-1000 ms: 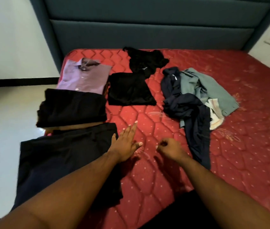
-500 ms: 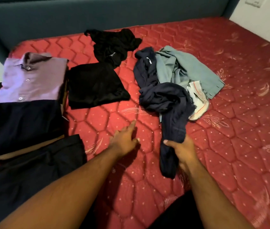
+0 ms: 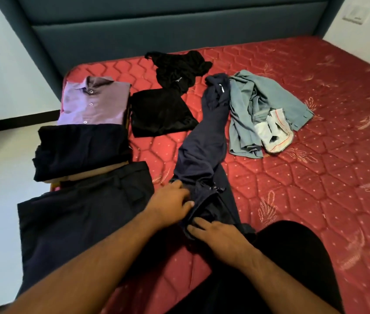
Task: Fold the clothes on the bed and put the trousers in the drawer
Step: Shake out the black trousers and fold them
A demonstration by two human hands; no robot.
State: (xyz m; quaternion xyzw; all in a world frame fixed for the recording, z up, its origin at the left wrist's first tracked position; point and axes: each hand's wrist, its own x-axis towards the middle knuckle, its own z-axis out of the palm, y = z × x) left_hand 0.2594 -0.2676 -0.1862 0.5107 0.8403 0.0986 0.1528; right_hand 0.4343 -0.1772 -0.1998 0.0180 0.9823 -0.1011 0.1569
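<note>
navy cotton trousers (image 3: 204, 152), crumpled and strung out lengthwise, run from the far middle of the red quilted mattress (image 3: 304, 177) down to its near edge, with their near end bunched under both hands. the left hand (image 3: 170, 203) has its fingers curled into the cloth on the left side of that bunch, gripping it; the right hand (image 3: 220, 236) lies on the near part of the bunch with fingers bent over the fabric, though whether it truly pinches the cloth or only presses it i cannot tell. the step in hand looks like the start of folding this garment: finding its end and getting it square. along the left of the bed sit finished pieces, a folded lilac button shirt (image 3: 93, 103) at the far end, a folded dark garment (image 3: 82, 150) just nearer, and a larger folded dark piece (image 3: 84, 223) nearest, with a folded black item (image 3: 161, 112) and a loose black garment (image 3: 179, 69) beyond it. a rumpled grey-green pair of trousers (image 3: 263, 112) lies just right of the navy pair, unfolded. the next move calls for spreading the navy cloth flat, lining up both legs and smoothing them before any fold; no drawer shows in view.
</note>
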